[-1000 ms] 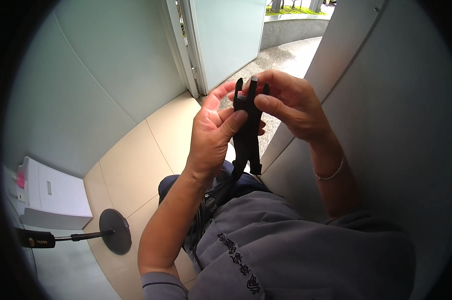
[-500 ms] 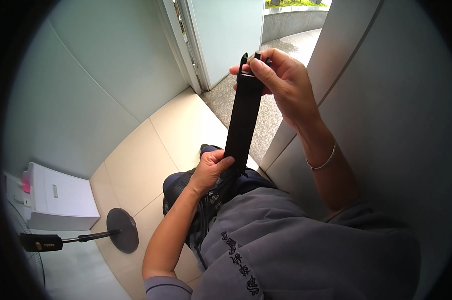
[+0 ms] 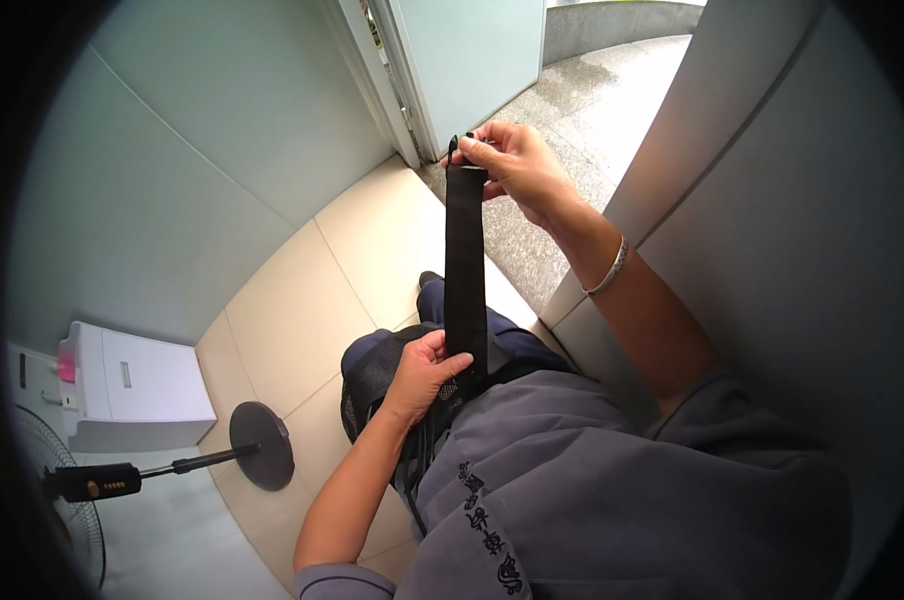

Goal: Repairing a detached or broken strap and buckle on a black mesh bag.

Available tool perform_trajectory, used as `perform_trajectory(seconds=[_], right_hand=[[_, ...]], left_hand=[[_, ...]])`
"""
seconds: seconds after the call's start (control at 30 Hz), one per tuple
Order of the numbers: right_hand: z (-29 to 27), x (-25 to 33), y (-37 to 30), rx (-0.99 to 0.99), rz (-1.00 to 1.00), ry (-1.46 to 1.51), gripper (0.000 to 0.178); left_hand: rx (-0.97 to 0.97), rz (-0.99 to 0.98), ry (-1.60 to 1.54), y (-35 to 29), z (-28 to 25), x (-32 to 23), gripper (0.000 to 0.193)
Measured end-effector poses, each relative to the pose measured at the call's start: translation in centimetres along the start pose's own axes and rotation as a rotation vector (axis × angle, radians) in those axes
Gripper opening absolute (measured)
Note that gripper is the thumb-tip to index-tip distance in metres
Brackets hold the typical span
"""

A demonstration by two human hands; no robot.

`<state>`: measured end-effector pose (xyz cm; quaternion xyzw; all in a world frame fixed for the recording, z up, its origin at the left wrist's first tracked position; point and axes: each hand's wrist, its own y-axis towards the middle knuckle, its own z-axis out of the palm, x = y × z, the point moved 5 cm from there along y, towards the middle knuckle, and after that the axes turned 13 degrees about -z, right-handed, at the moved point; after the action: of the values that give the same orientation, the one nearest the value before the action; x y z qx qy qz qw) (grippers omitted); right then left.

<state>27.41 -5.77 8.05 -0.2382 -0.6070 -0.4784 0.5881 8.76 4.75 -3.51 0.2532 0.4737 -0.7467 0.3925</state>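
Observation:
A long, narrow black fabric pouch (image 3: 466, 265) stands nearly upright between my hands, above my lap. My left hand (image 3: 420, 378) is closed on its lower end, thumb across the front. At its upper end my right hand (image 3: 517, 165) pinches small dark pieces sticking out of the opening; what they belong to is hidden inside. One slim black tip (image 3: 453, 148) shows just left of my right fingers. Under my left hand, a black mesh bag (image 3: 365, 385) with dark cords rests over my lap.
To the left are a white cabinet (image 3: 157, 385) and a standing fan's round dark base (image 3: 263, 446), pole and control box (image 3: 97, 483). A grey panel (image 3: 762, 270) rises close on my right. Ahead, an open doorway with a pale door (image 3: 462, 70) gives onto stone paving (image 3: 582, 110).
Both hands and the pouch have moved a little left and lower in the picture, and the pouch stands straighter. My grip at both ends stays the same. The view has shifted slightly.

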Motion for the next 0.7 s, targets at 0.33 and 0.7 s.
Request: perform_trajectory(seconds=[0.33, 0.7], right_hand=[[3.2, 10.0, -11.9, 0.885, -0.327, 0.182, 0.021], [-1.6, -1.9, -17.6, 0.22, 0.061, -0.482, 0.025]], left_hand=[[-0.837, 0.801, 0.767, -0.5, 1.2, -4.9, 0.016], [-0.537, 1.094, 1.295, -2.0, 6.4, -2.9, 0.023]])
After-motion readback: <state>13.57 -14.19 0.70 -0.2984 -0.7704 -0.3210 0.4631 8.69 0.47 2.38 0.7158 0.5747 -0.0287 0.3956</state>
